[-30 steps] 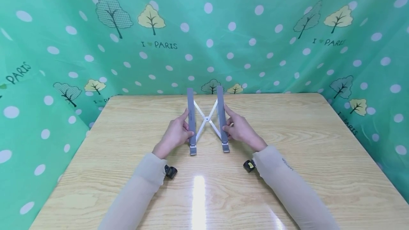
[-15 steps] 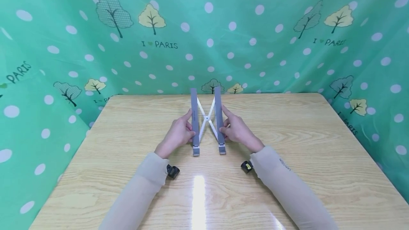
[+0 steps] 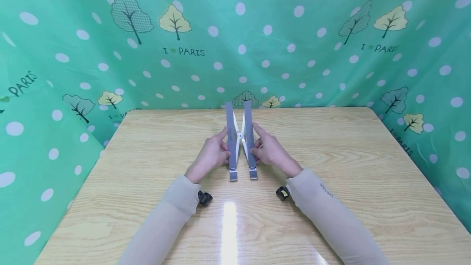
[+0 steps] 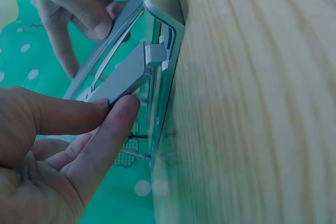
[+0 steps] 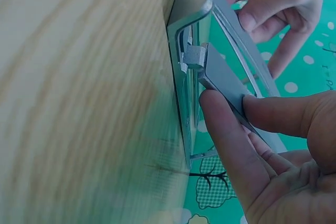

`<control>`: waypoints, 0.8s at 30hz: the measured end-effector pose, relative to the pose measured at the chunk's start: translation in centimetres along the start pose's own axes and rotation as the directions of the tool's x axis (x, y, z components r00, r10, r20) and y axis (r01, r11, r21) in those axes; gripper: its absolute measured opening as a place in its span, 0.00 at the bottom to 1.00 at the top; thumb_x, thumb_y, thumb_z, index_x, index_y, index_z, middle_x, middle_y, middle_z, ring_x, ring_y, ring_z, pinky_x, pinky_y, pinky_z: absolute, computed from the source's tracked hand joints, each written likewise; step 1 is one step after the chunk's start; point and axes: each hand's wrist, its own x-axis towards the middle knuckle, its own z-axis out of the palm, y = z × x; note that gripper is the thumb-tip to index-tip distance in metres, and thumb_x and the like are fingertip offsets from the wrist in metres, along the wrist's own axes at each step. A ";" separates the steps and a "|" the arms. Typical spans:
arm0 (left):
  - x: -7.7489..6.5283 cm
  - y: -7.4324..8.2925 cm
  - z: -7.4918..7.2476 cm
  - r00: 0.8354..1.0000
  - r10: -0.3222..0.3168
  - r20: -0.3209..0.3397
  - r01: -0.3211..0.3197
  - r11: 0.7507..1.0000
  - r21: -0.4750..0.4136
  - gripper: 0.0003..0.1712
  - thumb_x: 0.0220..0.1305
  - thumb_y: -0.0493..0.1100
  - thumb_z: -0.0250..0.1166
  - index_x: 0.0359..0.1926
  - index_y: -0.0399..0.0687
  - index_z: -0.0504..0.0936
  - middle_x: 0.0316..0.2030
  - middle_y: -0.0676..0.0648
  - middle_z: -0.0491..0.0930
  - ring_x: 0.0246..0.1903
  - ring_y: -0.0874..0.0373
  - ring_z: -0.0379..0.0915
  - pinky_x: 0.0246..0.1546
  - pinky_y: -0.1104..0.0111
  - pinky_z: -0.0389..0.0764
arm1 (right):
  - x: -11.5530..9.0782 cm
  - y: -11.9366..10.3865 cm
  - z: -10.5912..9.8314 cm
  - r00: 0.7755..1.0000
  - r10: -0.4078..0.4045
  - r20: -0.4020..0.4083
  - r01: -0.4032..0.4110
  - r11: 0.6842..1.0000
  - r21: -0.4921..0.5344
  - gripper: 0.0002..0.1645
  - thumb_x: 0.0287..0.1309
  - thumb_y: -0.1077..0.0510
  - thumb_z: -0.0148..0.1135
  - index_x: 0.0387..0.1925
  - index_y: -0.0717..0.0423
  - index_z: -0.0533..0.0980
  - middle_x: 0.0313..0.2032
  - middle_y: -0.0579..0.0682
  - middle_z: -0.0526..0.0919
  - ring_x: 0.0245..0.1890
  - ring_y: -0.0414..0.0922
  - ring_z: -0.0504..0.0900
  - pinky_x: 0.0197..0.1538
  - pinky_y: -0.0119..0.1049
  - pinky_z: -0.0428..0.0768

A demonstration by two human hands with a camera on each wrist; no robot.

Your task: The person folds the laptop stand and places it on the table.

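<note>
A grey metal folding laptop stand (image 3: 231,140) stands near the table's far edge, its two long rails joined by a pale crossed brace (image 3: 240,135). My left hand (image 3: 213,151) holds the left rail from outside, and the right hand (image 3: 271,149) holds the right rail in the same way. In the left wrist view, the thumb and fingers of the left hand (image 4: 63,145) pinch a grey rail (image 4: 126,77). A matching pinch by the right hand (image 5: 286,145) on its rail (image 5: 226,80) appears in the right wrist view. The rails stand a narrow gap apart.
The wood-grain table (image 3: 121,199) spreads around the stand. Behind it and along both sides hangs a green dotted curtain (image 3: 294,52) with printed trees. Small black devices sit at the left cuff (image 3: 205,198) and the right cuff (image 3: 282,193).
Both hands have moved inward, bringing the two rails closer together. The crossed brace between them has narrowed. Both hands keep their grip on the laptop stand.
</note>
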 end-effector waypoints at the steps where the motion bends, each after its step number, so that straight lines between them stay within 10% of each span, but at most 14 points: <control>1: 0.0 0.1 0.1 1.000 0.001 0.002 -0.001 1.000 0.001 0.54 0.50 0.20 0.64 0.74 0.47 0.50 0.30 0.42 0.75 0.24 0.54 0.77 0.25 0.65 0.83 | 0.0 -0.1 0.1 1.000 0.000 0.005 0.000 1.000 0.004 0.56 0.56 0.72 0.60 0.75 0.39 0.42 0.32 0.56 0.78 0.26 0.51 0.83 0.26 0.41 0.84; 24: 0.2 1.2 1.6 0.998 0.048 0.032 -0.049 0.998 0.046 0.52 0.52 0.24 0.66 0.74 0.44 0.50 0.29 0.45 0.78 0.23 0.53 0.79 0.20 0.71 0.81 | -0.5 -0.7 0.6 0.999 0.002 0.046 -0.001 1.000 -0.021 0.56 0.58 0.72 0.59 0.76 0.39 0.40 0.32 0.56 0.78 0.25 0.51 0.82 0.26 0.41 0.83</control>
